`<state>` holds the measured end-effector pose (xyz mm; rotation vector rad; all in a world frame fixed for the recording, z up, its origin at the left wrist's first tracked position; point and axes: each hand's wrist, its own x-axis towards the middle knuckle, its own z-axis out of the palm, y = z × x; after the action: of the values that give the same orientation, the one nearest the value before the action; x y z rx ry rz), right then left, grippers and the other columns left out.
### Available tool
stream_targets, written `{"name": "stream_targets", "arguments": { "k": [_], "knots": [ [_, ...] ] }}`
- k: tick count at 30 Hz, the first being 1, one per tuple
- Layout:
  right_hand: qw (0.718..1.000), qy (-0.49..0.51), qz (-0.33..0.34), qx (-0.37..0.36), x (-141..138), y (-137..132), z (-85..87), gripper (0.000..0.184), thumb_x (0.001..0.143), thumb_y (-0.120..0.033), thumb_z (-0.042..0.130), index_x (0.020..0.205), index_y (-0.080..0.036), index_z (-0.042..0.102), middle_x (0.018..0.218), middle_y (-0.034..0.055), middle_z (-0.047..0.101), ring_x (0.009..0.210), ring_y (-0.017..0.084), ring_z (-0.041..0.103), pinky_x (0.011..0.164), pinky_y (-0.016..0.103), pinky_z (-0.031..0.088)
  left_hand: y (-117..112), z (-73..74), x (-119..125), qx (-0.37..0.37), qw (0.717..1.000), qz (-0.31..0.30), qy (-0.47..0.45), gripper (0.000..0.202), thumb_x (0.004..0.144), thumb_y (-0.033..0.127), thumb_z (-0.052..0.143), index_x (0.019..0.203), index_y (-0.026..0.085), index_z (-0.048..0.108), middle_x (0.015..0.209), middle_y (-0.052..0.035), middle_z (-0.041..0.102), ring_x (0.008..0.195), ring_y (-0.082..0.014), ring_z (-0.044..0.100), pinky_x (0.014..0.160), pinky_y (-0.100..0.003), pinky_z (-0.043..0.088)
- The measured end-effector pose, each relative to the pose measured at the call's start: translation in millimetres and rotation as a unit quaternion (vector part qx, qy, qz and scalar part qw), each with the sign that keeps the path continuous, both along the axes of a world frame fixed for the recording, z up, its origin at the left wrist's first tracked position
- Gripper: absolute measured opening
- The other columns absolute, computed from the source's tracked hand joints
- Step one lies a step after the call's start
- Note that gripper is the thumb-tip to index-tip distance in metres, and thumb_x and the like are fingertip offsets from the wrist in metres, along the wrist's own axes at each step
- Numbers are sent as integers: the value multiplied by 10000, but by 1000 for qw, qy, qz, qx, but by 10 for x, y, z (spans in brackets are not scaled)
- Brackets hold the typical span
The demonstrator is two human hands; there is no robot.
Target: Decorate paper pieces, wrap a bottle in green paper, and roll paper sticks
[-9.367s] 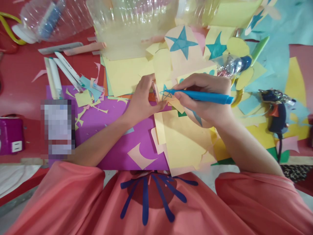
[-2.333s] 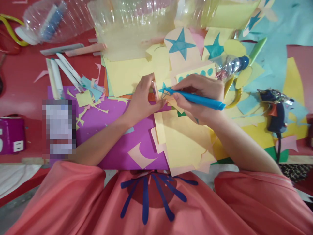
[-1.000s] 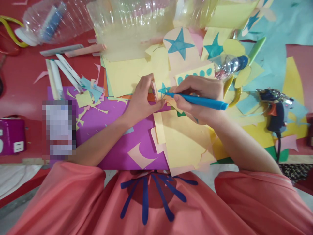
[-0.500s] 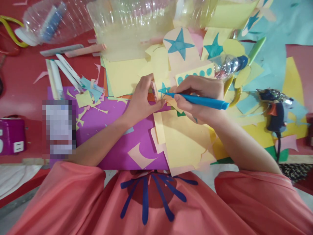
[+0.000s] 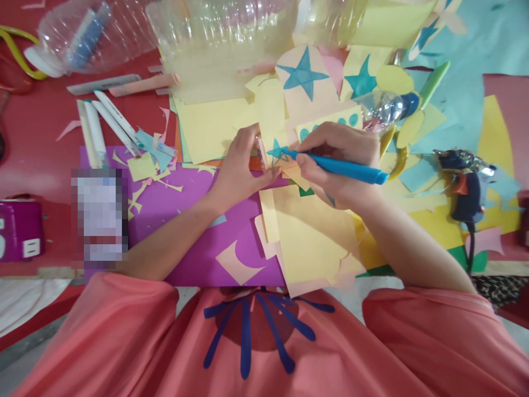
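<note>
My right hand (image 5: 345, 146) grips a blue marker (image 5: 349, 170) like a pen, its tip pointing left onto a small pale paper piece (image 5: 270, 139). On that piece is a star (image 5: 277, 147), its upper part coloured blue and its lower part only outlined. My left hand (image 5: 237, 165) curves round the piece's left side, thumb at the lower edge and fingers above, steadying it. Just beyond my right hand a yellow strip (image 5: 326, 127) with blue dots is partly covered. Farther back lie a paper with a large blue star (image 5: 305, 74) and another with a teal star (image 5: 364, 80).
Several markers (image 5: 115, 121) and yellow paper scraps (image 5: 142, 165) lie left on purple paper (image 5: 182, 231). Clear plastic bottles (image 5: 227, 33) line the back. A glue gun (image 5: 467, 193) and yellow-handled scissors (image 5: 400, 160) are at right, a blurred-out phone (image 5: 99, 215) at left.
My right hand and the marker have shifted very slightly, the tip staying at the star. More of the star's lower outline shows. My left hand stays in place.
</note>
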<state>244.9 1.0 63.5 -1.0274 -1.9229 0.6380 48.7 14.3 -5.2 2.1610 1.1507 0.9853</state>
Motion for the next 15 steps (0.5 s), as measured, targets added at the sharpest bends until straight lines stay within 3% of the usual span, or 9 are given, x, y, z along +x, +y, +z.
{"name": "stream_targets", "arguments": {
  "k": [15],
  "knots": [
    [1000,-5,-2,3,-2,5,-8,109,821,-245,630,716,-220,639,647,-23,637,554,102,583,504,251,476,-15,5,7,-10,1000,4,6,578,855,677,504,1238,271,357,1049,-63,538,1038,-257,571,883,-460,500]
  ]
}}
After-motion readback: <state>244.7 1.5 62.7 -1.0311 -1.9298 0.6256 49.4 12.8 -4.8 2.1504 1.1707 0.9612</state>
